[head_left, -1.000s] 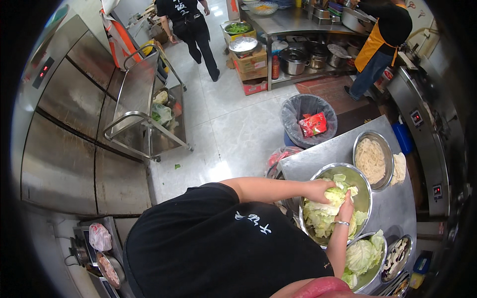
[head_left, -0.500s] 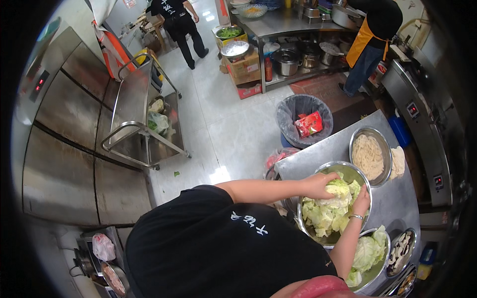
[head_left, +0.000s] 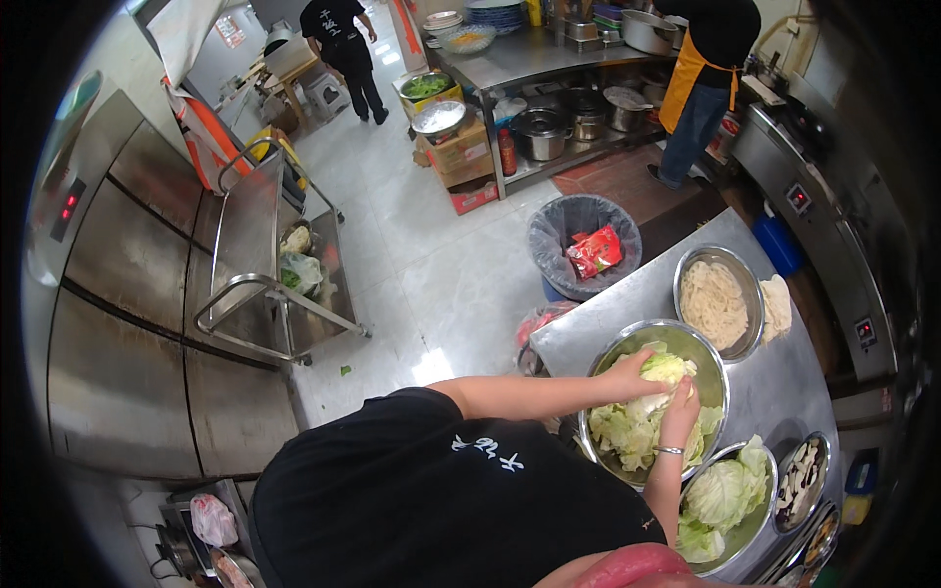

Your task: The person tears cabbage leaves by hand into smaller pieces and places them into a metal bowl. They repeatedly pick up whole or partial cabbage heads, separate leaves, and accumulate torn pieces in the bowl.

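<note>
Near R: steel bowl [head_left: 749,534] w/ a cabbage head [head_left: 723,490] in it; a smaller bowl of dark & white pieces [head_left: 801,478] stands just to its R. Next, slightly farther & L: large steel bowl [head_left: 705,355], part-filled w/ loose cabbage leaves [head_left: 619,431]. The cabbage chunk [head_left: 668,367] is held above these leaves, over the large bowl. L hand [head_left: 630,380]: closed on the chunk from the L. R hand [head_left: 679,414], w/ bracelet [head_left: 669,450] at the wrist: gripping same chunk from the near R side; exact finger positions partly hidden. Farther, on the same metal table [head_left: 583,331]: bowl of pale strips [head_left: 715,304], w/ a pale item (type unclear) [head_left: 776,308] at its R. Beyond the table's far edge: lined bin [head_left: 549,238] w/ red packet [head_left: 595,252] inside. Across the floor, L: steel trolley [head_left: 247,220]. Far R: pers. in orange apron [head_left: 678,95] by a steel counter [head_left: 500,67], pots [head_left: 542,134] on its lower shelf. Farthest, L of ctr.: pers. in dark clothing [head_left: 338,44], back to cam.
</note>
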`<action>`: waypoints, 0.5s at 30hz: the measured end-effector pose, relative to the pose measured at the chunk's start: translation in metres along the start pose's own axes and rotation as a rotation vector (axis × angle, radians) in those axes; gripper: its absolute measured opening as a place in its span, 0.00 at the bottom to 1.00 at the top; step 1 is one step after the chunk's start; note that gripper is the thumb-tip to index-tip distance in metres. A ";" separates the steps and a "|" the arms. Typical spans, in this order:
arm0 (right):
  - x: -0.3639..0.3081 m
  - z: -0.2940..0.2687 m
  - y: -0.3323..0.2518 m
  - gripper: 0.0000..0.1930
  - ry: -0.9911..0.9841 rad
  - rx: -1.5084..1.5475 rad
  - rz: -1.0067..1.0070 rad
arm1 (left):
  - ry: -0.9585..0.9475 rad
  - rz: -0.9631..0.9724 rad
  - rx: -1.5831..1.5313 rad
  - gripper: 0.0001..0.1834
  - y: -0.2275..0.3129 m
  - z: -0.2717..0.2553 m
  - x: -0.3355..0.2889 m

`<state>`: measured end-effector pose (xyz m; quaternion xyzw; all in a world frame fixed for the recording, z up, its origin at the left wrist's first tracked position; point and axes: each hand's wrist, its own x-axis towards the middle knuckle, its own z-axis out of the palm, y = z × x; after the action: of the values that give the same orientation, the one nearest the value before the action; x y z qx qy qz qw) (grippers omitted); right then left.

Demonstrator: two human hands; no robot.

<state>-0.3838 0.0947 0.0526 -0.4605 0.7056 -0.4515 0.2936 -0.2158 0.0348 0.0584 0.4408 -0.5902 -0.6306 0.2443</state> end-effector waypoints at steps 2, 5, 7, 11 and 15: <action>-0.002 0.006 0.001 0.23 0.115 -0.117 -0.105 | -0.015 0.004 0.074 0.53 -0.002 0.002 0.001; -0.004 0.008 0.002 0.20 0.142 -0.398 -0.095 | -0.021 0.000 0.185 0.54 -0.007 0.005 0.003; -0.004 0.006 0.003 0.20 0.103 -0.265 -0.117 | 0.026 -0.058 0.155 0.54 -0.010 0.006 0.005; 0.005 0.006 0.011 0.20 0.078 -0.040 -0.128 | 0.024 -0.044 0.106 0.49 -0.016 0.006 0.010; 0.018 0.011 0.031 0.21 -0.038 0.004 -0.024 | 0.032 0.043 0.068 0.40 -0.025 -0.003 0.013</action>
<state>-0.3936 0.0794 0.0193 -0.4767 0.6935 -0.4474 0.3027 -0.2145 0.0266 0.0315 0.4459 -0.6169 -0.5976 0.2520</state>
